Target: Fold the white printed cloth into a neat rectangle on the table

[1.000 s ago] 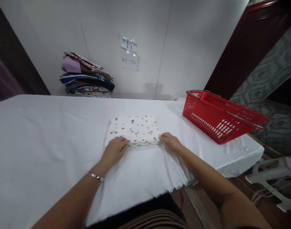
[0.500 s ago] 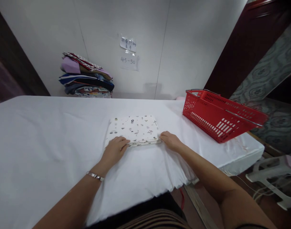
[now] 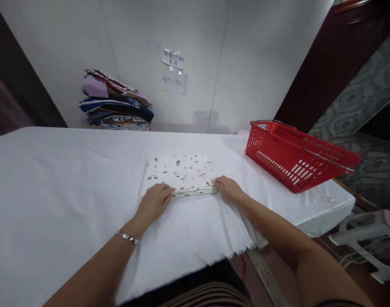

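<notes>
A folded white cloth with small printed motifs [image 3: 178,172] lies flat in the middle of the white-covered table [image 3: 54,179]. My left hand [image 3: 154,200] rests on its near left corner, fingers curled over the edge. My right hand [image 3: 228,188] grips its near right corner, fingers closed on the folded layers. A thin metal bracelet [image 3: 127,236] sits on my left wrist.
A red plastic basket [image 3: 297,155] with metal handles stands at the table's right end. A pile of folded coloured fabrics [image 3: 114,100] lies at the back left against the white wall. Two paper notes [image 3: 174,70] hang on the wall. A white frame [image 3: 364,243] stands on the floor at right.
</notes>
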Demonstrator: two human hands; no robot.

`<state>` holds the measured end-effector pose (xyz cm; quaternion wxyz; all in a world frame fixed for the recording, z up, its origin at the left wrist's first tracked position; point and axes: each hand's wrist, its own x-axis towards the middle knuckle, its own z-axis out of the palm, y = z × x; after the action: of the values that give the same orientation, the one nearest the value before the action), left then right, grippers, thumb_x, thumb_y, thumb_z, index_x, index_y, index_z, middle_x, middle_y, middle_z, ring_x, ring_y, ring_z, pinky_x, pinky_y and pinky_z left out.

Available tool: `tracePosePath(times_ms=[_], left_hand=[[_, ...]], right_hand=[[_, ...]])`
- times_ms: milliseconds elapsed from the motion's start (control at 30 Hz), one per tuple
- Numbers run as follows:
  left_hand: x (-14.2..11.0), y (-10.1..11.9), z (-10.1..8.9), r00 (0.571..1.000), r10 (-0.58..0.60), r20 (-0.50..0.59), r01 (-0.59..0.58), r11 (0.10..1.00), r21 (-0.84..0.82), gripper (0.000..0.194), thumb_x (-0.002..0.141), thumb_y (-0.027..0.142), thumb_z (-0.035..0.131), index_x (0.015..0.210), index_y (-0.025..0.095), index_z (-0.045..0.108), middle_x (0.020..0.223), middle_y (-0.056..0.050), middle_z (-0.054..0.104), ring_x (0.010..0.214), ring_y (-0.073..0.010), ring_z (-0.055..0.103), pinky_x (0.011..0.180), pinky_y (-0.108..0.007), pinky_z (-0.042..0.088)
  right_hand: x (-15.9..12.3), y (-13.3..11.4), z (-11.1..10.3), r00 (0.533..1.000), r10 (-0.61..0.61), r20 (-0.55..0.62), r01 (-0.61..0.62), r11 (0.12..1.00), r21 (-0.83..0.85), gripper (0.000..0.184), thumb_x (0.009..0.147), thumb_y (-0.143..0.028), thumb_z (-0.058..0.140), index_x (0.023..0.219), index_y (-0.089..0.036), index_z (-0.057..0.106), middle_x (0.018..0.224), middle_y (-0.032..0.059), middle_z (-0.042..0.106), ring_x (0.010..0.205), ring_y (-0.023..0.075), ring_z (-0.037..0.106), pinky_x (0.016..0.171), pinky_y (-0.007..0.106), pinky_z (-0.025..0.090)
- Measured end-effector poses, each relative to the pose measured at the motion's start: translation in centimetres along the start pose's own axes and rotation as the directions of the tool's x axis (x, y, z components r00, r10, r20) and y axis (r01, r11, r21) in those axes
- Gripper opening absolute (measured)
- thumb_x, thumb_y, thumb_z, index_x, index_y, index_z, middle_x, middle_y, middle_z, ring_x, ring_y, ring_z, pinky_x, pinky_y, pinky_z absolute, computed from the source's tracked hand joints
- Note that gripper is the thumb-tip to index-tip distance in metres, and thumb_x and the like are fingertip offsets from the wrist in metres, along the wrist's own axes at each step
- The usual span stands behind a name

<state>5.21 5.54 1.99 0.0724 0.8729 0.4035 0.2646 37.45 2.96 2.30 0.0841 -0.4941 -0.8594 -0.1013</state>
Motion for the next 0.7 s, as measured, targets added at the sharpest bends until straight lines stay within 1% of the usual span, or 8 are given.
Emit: tracePosePath(times_ms=[100,267,400,500,567,633,700], left_hand=[[0.0,0.0,0.1,1.0,-0.005,-0.002,0.005,1.0,0.004,0.023,0.086,0.024,0.044,0.1,0.024,0.063,0.095,-0.003,0.06,0.089,-0.0189,0.052,0.076,-0.033,0.042],[0.0,0.0,0.1,1.0,0.005,-0.013,-0.005,1.0,0.003,0.022,0.086,0.024,0.044,0.099,0.024,0.062,0.096,-0.003,0.06,0.088,-0.0187,0.052,0.075,-0.032,0.041],[0.0,0.0,0.1,1.0,0.002,-0.014,-0.001,1.0,0.013,0.022,0.086,0.024,0.044,0.099,0.024,0.062,0.095,-0.003,0.06,0.088,-0.0185,0.051,0.076,-0.032,0.041],[0.0,0.0,0.1,1.0,-0.004,-0.001,0.004,1.0,0.022,0.023,0.087,0.024,0.044,0.1,0.023,0.062,0.095,-0.003,0.06,0.088,-0.0191,0.051,0.075,-0.033,0.041],[0.0,0.1,0.0,1.0,-0.002,-0.001,0.002,1.0,0.024,0.022,0.087,0.024,0.044,0.099,0.023,0.062,0.095,-0.003,0.06,0.088,-0.0191,0.051,0.075,-0.033,0.041],[0.0,0.1,-0.1,1.0,0.002,-0.011,-0.002,1.0,0.023,0.022,0.086,0.024,0.044,0.099,0.023,0.062,0.095,-0.003,0.06,0.088,-0.0188,0.051,0.076,-0.033,0.042],[0.0,0.1,-0.1,1.0,0.005,-0.018,-0.004,1.0,0.022,0.022,0.086,0.023,0.045,0.098,0.023,0.062,0.095,-0.003,0.06,0.088,-0.0185,0.052,0.076,-0.032,0.042]], right_hand=[[-0.2,0.2,-0.1,0.999,-0.02,0.029,0.02,1.0,-0.007,0.023,0.085,-0.009,0.042,0.096,-0.018,0.06,0.098,0.007,0.058,0.09,0.0197,0.048,0.073,0.029,0.039],[0.1,0.2,-1.1,0.996,-0.061,0.069,0.064,0.997,-0.046,0.023,0.088,-0.012,0.04,0.093,-0.019,0.061,0.098,0.0063,0.058,0.089,0.0189,0.049,0.072,0.029,0.038],[-0.3,0.0,-1.7,0.994,-0.083,0.076,0.084,0.996,-0.015,0.023,0.086,-0.012,0.04,0.099,-0.018,0.059,0.101,0.008,0.058,0.091,0.0197,0.049,0.075,0.03,0.039],[-0.4,0.2,-2.0,0.986,-0.146,0.084,0.145,0.989,0.023,0.022,0.085,-0.017,0.046,0.104,-0.016,0.057,0.105,0.0097,0.057,0.094,0.0208,0.048,0.077,0.031,0.04],[-0.1,0.4,-2.1,0.98,-0.176,0.091,0.174,0.984,0.028,0.02,0.085,-0.017,0.046,0.101,-0.016,0.058,0.102,0.01,0.057,0.092,0.0206,0.049,0.076,0.031,0.04],[0.2,0.7,-2.2,0.978,-0.187,0.094,0.186,0.982,0.015,0.018,0.086,-0.015,0.043,0.095,-0.016,0.059,0.097,0.0091,0.058,0.089,0.0195,0.049,0.074,0.03,0.04],[0.5,0.9,-2.2,0.973,-0.207,0.102,0.208,0.978,-0.008,0.019,0.087,-0.013,0.041,0.089,-0.017,0.059,0.095,0.0081,0.058,0.087,0.0188,0.049,0.073,0.029,0.039]])
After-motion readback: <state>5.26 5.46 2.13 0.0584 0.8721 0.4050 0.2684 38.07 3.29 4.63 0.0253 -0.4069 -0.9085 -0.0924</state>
